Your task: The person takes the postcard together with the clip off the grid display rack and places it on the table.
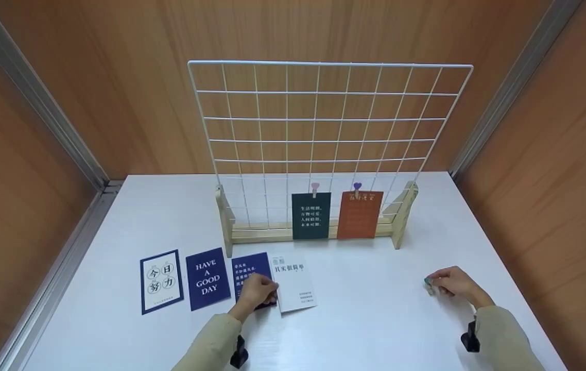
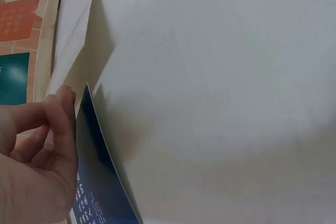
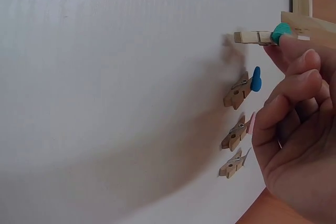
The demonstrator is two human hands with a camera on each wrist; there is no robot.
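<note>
My left hand (image 1: 258, 291) reaches over a dark blue card (image 1: 245, 264) with white writing, its fingertips pinching the left edge of a white card (image 1: 295, 286). In the left wrist view the white card (image 2: 89, 61) is partly raised off the table, and the blue card (image 2: 100, 166) lies below the fingers. The thumb's contact is hidden there. Off to the right, my right hand (image 1: 457, 286) pinches a small wooden clothespin (image 3: 257, 37) by its green end, above the table. Beside that hand lie clothespins with blue (image 3: 239, 93), pink (image 3: 234, 134) and pale (image 3: 231, 166) ends.
A white wire grid (image 1: 319, 119) stands in a wooden base (image 1: 262, 236). Clipped low on it are a dark green card (image 1: 311, 216) and an orange card (image 1: 360, 216). At left lie a blue-bordered card (image 1: 161, 282) and a "HAVE A GOOD DAY" card (image 1: 208, 279). Wooden walls surround the table.
</note>
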